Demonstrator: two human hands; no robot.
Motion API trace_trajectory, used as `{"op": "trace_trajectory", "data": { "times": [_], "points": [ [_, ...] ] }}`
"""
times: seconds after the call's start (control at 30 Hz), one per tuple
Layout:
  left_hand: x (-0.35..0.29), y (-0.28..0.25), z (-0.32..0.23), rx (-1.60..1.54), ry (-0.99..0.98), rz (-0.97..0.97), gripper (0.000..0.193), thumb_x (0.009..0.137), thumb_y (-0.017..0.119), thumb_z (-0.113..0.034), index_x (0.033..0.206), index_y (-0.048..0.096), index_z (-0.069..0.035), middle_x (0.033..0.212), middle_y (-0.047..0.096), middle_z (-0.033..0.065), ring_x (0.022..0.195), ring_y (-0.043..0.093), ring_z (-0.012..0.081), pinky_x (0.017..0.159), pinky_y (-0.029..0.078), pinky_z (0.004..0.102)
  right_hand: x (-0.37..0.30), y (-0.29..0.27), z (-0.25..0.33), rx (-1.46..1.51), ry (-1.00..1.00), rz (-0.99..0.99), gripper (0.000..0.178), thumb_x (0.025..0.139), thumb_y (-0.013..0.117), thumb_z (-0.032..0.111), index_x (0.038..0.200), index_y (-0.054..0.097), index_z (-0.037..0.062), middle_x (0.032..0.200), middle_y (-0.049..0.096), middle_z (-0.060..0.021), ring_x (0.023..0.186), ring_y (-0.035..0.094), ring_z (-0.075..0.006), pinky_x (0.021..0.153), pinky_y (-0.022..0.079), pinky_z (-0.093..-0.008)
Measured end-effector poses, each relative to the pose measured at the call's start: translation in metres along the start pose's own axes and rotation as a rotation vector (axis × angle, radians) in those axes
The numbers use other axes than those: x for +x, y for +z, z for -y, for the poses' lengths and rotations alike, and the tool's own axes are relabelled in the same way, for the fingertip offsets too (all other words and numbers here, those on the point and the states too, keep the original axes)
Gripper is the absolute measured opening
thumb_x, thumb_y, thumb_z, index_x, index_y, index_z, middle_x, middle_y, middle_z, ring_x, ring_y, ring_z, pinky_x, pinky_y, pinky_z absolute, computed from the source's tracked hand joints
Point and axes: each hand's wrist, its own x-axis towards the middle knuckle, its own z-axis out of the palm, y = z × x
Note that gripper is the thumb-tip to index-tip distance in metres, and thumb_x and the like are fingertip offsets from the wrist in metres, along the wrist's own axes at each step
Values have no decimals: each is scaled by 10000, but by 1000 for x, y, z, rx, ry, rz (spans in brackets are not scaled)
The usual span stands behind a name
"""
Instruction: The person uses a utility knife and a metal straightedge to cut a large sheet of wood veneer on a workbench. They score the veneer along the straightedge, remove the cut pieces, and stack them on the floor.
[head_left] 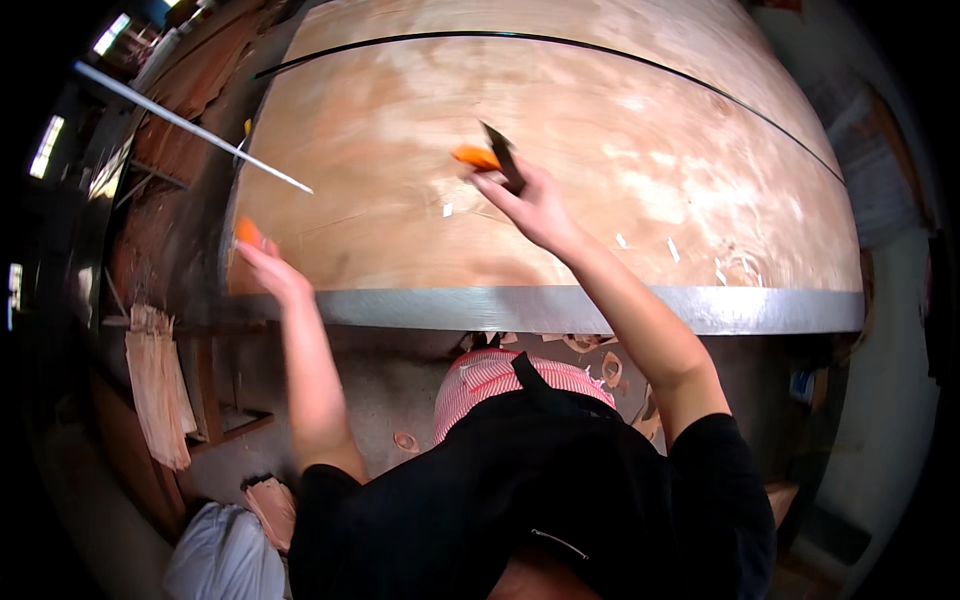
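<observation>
A large sheet of pale wood veneer (560,200) covers the table in front of me. Above its middle, my right hand (540,210) is closed round a dark knife (503,158), its pointed end angled up and left. Bright orange coverings (476,157) show at that hand's fingers. My left hand (278,272) is near the table's left edge, blurred, its fingers apparently stretched out and holding nothing I can see. Orange (248,231) shows at its fingertips too. Beyond it, a thin pale rod (200,131) slants over the table's left edge.
A metal strip (560,308) edges the table's near side. A dark band (480,35) crosses the veneer's far part. Small white scraps (673,249) dot the surface. Veneer strips (158,390) hang at the left; a white sack (225,555) lies low left. Offcuts (612,370) litter the floor.
</observation>
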Motion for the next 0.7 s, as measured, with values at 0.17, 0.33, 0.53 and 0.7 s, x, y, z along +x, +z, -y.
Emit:
{"op": "trace_trajectory", "data": {
  "times": [0.17,0.33,0.53,0.7],
  "points": [
    [19,39,-156,-53,498,352,593,891,336,-478,1256,367,-12,1296,387,114,1238,309,233,1052,134,388,71,108,69,282,-182,210,379,788,618,170,1147,534,81,732,518,34,537,383,-21,466,335,-202],
    [-9,51,-189,-152,379,425,294,876,502,-255,1039,556,-16,1044,571,94,946,515,133,855,381,279,53,151,107,479,-314,251,403,749,659,142,1110,533,18,873,611,-48,673,497,-67,629,423,-235],
    [-51,64,-203,-179,332,653,234,854,546,-217,944,606,-10,949,614,85,858,559,112,823,433,298,19,111,114,479,-166,361,230,813,592,159,999,576,24,764,593,8,723,494,-46,649,404,-209],
    [-57,81,-210,-462,370,1037,300,857,531,-255,988,584,10,991,600,133,1007,533,221,981,292,449,-2,62,118,413,-172,326,247,818,595,190,1017,579,43,745,573,13,669,471,-34,615,385,-191]
  ]
}}
